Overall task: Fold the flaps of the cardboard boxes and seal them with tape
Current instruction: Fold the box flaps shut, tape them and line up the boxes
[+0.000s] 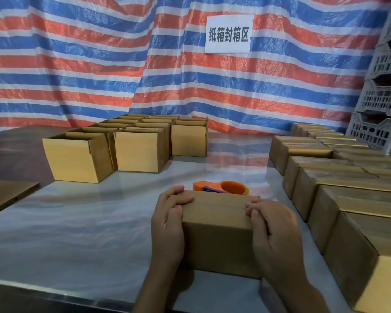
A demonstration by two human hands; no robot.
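A small closed cardboard box (215, 224) rests on the table in front of me, near the front edge. My left hand (167, 224) clasps its left side, fingers curled over the top edge. My right hand (273, 229) grips the right side the same way. Just behind the box lies an orange tape dispenser (224, 187), partly hidden by it. Several open boxes with upright flaps (142, 150) stand in rows at the far left. Rows of closed boxes (339, 184) line the right side.
The glossy white table (77, 222) stretches to my left. A flat piece of cardboard (7, 195) lies at the left edge. A striped tarp with a white sign (228, 33) hangs behind. Grey plastic crates (384, 98) are stacked at the far right.
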